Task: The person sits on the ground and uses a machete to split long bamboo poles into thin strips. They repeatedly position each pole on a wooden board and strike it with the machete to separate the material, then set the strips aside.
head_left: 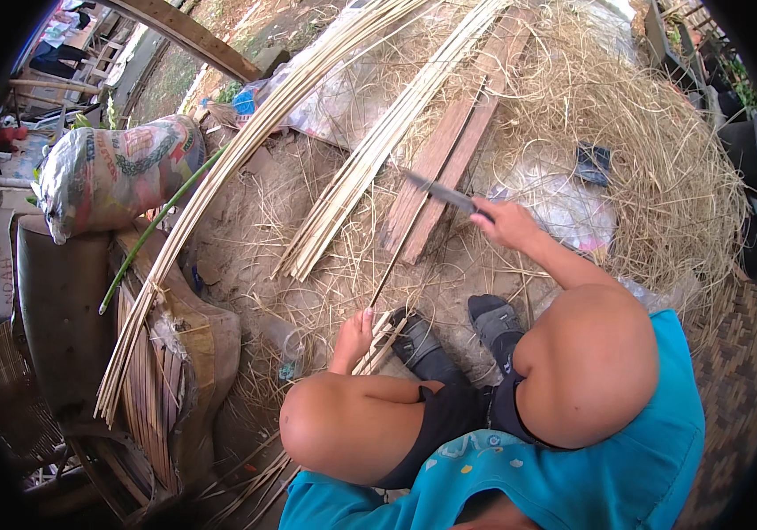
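My right hand [509, 224] is wrapped round the black handle of a knife [440, 190], its grey blade pointing up and left. The blade lies across a thin dark strip [414, 226], seemingly bamboo, which runs along a reddish-brown wooden board [451, 159]. At the strip's near end, my left hand [356, 336] is closed round it, just in front of my left knee. Whether the blade touches the strip, I cannot tell. Several short pale strips [380, 345] lie beside my left hand, next to my foot. Left of the board rests a bundle of pale split strips [369, 181].
A longer bundle of strips [210, 199] and a green stalk [159, 231] lean over a torn brown seat [210, 327] at the left. Behind them sits a stuffed sack [122, 172]. Tangled shavings [670, 168] heap up at the right, near a woven mat [741, 371].
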